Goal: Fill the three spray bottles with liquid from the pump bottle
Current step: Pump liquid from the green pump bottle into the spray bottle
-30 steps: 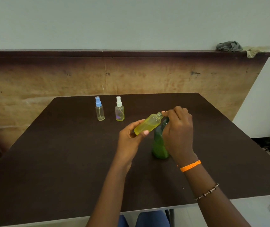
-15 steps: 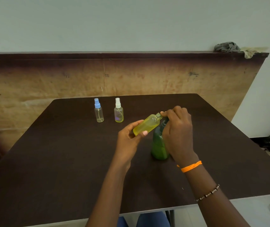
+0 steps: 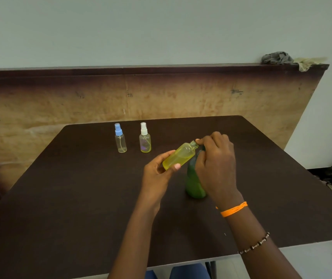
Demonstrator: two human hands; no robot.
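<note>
Bottle mouth to pump spout: keep them lined up

Left hand (image 3: 157,174) has its grip clamped on the base end of an uncapped yellow bottle (image 3: 178,157), thumb on the near side, fingers behind. The bottle is tilted, its open neck pointing up and right toward the top of the pump bottle (image 3: 194,182), which stands on the worktop (image 3: 70,198) just right of centre. Right hand (image 3: 215,160) covers the pump head with fingers curled over it; the spout itself is hidden, so whether it sits inside the neck cannot be told.

To do this well, I judge the neck should stay tight under the spout, the pump bottle held down firmly, and each press kept slow so nothing spills. The yellow bottle looks nearly full; watch the level.

Farther back, left of centre, stand a white-capped bottle (image 3: 145,137) and a blue-capped bottle (image 3: 120,138), both upright, capped and near each other.
</note>
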